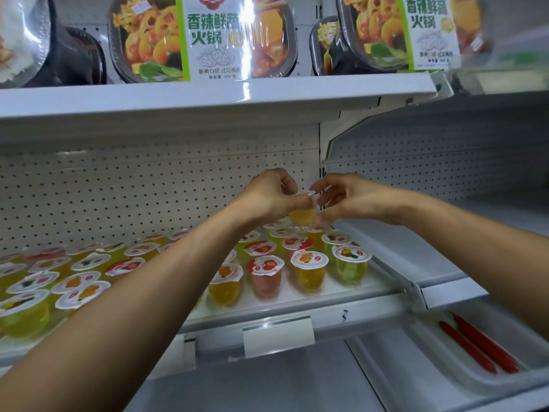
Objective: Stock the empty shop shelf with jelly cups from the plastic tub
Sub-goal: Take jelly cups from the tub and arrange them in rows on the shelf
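Two-handed grip in mid-air

White metal shop shelf (297, 304) with perforated back panel, carrying rows of clear plastic jelly cups (309, 272) with printed foil lids, yellow, green and red. Left hand (267, 197) curled round one yellow clear-plastic jelly cup (301, 216), upright, just above the back right rows. Right hand (350, 200) pinching the same cup, fingertips at the lid, thumb beneath.
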`<state>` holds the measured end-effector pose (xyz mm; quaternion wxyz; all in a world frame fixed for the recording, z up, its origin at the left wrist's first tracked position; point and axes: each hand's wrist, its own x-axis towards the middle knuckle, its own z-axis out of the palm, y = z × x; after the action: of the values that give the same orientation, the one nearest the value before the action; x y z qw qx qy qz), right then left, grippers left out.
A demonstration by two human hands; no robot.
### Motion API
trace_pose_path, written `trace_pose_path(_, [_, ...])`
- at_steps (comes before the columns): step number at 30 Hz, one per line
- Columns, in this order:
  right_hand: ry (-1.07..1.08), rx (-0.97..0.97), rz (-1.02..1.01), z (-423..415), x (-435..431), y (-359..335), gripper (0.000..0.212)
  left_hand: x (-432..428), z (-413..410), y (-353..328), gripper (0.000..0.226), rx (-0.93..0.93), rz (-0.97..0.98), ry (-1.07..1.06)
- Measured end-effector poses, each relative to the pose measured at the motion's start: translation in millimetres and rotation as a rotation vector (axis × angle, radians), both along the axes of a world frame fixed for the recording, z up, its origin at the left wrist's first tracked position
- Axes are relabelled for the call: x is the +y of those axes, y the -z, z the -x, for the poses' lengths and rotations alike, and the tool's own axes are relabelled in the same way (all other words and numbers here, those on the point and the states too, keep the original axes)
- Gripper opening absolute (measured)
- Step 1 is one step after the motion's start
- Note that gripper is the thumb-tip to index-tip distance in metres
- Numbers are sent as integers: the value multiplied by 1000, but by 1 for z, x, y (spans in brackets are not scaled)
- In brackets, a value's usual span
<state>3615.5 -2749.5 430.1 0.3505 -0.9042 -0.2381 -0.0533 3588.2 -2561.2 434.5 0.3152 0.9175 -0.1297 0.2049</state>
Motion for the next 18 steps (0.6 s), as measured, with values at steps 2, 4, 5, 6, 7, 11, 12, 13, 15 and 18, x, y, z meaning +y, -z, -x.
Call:
trace_pose_path(2, [-73,-13,-90,5,3,-2,65,-7,-3,-4,44,-17,31,33])
trace_pose_path(4, [-96,-58,-182,5,6,-1,60,-14,-6,-7,48,-34,42,58])
trace_pose_path(5, [-96,-80,-221,4,6,0,55,-17,-8,-8,48,-43,36,65])
trace_pose_path(6, [-94,-95,-255,2,6,1,51,-20,-11,-9,48,-48,33,78])
trace_pose_path(7, [-84,-104,-275,-1,5,2,48,-22,-14,-10,47,-43,39,98])
trace_pose_path(11, [47,-127,-269,-25,-6,8,52,-22,-31,-9,41,25,18,132])
trace_pose_path(12, [92,-133,-266,-35,-9,11,55,-20,-38,-8,37,30,-21,126])
trace_pose_path(13, [135,-136,-260,-46,-13,15,60,-18,-45,-7,32,38,-72,125])
trace_pose_path(15, [201,-123,-222,-69,-19,24,64,-14,-59,-3,27,66,-198,117])
trace_pose_path(18, [258,-79,-137,-102,-21,41,66,-10,-84,6,28,115,-363,82])
